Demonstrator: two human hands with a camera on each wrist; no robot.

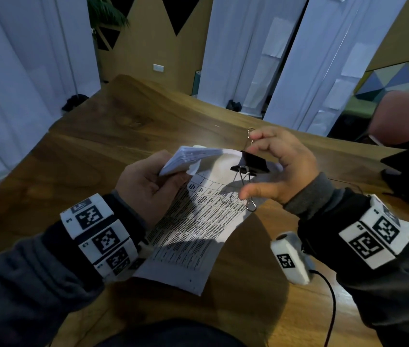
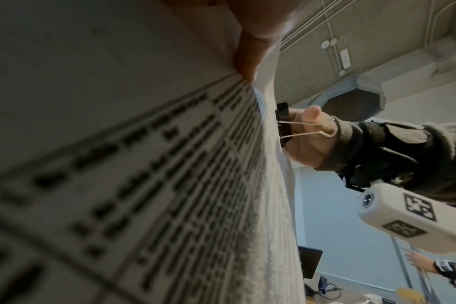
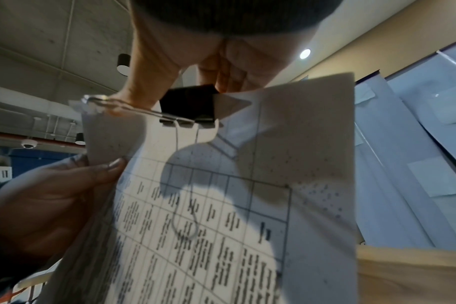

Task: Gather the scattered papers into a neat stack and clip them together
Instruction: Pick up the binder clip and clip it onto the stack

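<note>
A stack of printed papers (image 1: 193, 226) with table grids is lifted off the wooden table (image 1: 86, 151); my left hand (image 1: 171, 171) grips its upper left edge, where the sheets curl over. A black binder clip (image 1: 252, 162) sits on the stack's top edge. My right hand (image 1: 248, 166) pinches its two wire handles, index finger on the far one and thumb on the near one. The left wrist view shows the papers (image 2: 169, 185) edge-on with the clip (image 2: 283, 123) against them. From the right wrist, the clip (image 3: 190, 102) bites the sheet (image 3: 234, 205), with left-hand fingers (image 3: 109, 166) holding its edge.
White panels (image 1: 243, 46) and curtains stand behind the table. Dark equipment (image 1: 408, 171) sits at the table's right edge, with a black cable (image 1: 331, 309) trailing near my right wrist. Another person's hand (image 2: 419, 261) shows low in the left wrist view.
</note>
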